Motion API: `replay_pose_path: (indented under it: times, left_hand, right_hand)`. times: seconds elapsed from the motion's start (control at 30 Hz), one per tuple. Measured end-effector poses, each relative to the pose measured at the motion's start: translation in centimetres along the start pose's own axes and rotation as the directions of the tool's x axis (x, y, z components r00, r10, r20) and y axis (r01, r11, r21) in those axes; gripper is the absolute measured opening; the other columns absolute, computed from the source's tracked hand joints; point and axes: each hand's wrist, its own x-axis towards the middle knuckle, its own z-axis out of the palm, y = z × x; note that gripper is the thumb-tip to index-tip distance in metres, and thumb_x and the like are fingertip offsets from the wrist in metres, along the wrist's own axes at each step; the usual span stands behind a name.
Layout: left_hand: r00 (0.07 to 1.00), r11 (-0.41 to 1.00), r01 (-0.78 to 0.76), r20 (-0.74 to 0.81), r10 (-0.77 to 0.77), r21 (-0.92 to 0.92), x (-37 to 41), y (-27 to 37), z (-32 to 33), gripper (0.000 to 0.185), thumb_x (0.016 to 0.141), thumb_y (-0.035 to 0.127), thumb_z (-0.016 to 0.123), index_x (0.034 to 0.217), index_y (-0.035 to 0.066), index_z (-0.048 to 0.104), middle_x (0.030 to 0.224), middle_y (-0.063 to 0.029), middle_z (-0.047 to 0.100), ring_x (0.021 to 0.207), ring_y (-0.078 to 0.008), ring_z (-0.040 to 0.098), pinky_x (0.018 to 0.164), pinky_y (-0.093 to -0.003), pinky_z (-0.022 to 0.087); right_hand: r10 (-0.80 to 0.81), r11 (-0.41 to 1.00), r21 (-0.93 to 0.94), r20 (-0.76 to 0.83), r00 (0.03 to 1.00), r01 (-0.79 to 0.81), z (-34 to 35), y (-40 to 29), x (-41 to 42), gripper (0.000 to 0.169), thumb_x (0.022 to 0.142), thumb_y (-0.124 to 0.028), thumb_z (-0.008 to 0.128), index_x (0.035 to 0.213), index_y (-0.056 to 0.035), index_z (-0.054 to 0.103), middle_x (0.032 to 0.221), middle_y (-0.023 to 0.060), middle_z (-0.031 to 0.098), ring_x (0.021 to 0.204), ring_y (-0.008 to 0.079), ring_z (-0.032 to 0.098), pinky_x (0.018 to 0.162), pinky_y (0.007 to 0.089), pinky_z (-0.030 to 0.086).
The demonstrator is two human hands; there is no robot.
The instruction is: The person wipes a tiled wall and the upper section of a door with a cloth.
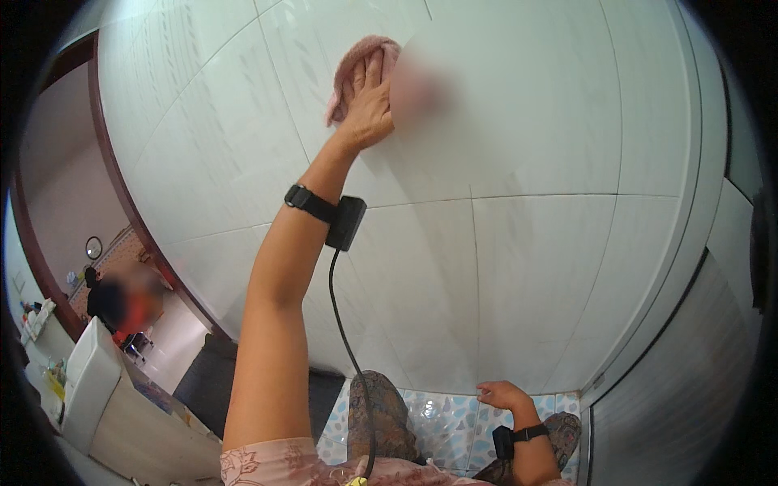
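Note:
My left hand [368, 109] is stretched far up, pressing a folded pink cloth [363, 48] flat against the white tiled wall [541, 255]. Its fingers are spread over the cloth, and a blurred patch hides the cloth's right side. Low on the right, my right hand [506, 395] hangs near the base of the wall, beside my knee. It holds nothing, and its fingers are loosely bent and slightly apart. Each arm wears a black strap with a small box; a black cable [340, 322] runs down from the left one.
A doorway with a dark red frame [112, 140] opens at the left onto another room, with a blurred shape inside. Below it stand a white washbasin [91, 358] and a dark mat [206, 370]. Blue-patterned floor tiles [447, 419] lie underfoot. A framed panel [668, 364] bounds the right.

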Motion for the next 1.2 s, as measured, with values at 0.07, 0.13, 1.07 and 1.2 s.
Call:
replay_pose_path:
  times: [0.07, 0.13, 1.07, 1.2]
  left_hand:
    - [0.996, 0.998, 0.045, -0.079, -0.048, -0.032, -0.2, -0.4, 1.0, 0.051, 0.082, 0.039, 0.040, 0.127, 0.016, 0.033, 0.137, -0.0195, 0.016, 0.126, -0.0400, 0.009, 0.099, -0.0535, 0.007]
    - [0.970, 0.993, 0.091, -0.231, -0.071, 0.077, 0.7, -1.3, 1.4, 0.051, 0.080, 0.034, 0.044, 0.125, 0.010, 0.035, 0.134, -0.0192, 0.022, 0.124, -0.0395, 0.015, 0.098, -0.0524, 0.010]
    - [0.953, 0.903, 0.137, -0.304, -0.008, 0.407, 8.0, -4.2, -2.2, 0.060, 0.074, 0.025, 0.041, 0.126, -0.002, 0.031, 0.129, -0.0217, 0.033, 0.119, -0.0378, 0.029, 0.099, -0.0443, 0.022]
    - [0.914, 0.888, 0.115, -0.399, 0.081, 0.445, 9.4, -3.7, -2.6, 0.060, 0.075, 0.029, 0.041, 0.125, -0.001, 0.033, 0.127, -0.0215, 0.035, 0.117, -0.0377, 0.030, 0.099, -0.0433, 0.022]
  right_hand:
    - [-0.052, 0.999, -0.008, -0.016, 0.999, 0.052, 0.3, 0.9, 0.1, 0.043, 0.078, -0.032, 0.054, 0.113, -0.0073, 0.051, 0.105, 0.0147, 0.056, 0.096, 0.0303, 0.053, 0.084, 0.0363, 0.041]
    - [-0.024, 0.999, -0.022, -0.011, 1.000, 0.024, 0.8, 0.9, 0.5, 0.044, 0.077, -0.033, 0.054, 0.113, -0.0065, 0.051, 0.105, 0.0149, 0.057, 0.096, 0.0302, 0.053, 0.083, 0.0362, 0.041]
    - [0.078, 0.996, -0.035, 0.012, 0.997, -0.077, 0.6, -0.4, 0.1, 0.041, 0.077, -0.034, 0.052, 0.109, -0.0086, 0.053, 0.107, 0.0158, 0.055, 0.099, 0.0319, 0.051, 0.085, 0.0385, 0.040]
    - [-0.018, 0.986, -0.168, -0.057, 0.998, 0.009, 1.2, 0.8, 0.5, 0.044, 0.076, -0.034, 0.057, 0.112, -0.0093, 0.051, 0.102, 0.0143, 0.058, 0.091, 0.0311, 0.055, 0.078, 0.0375, 0.044]
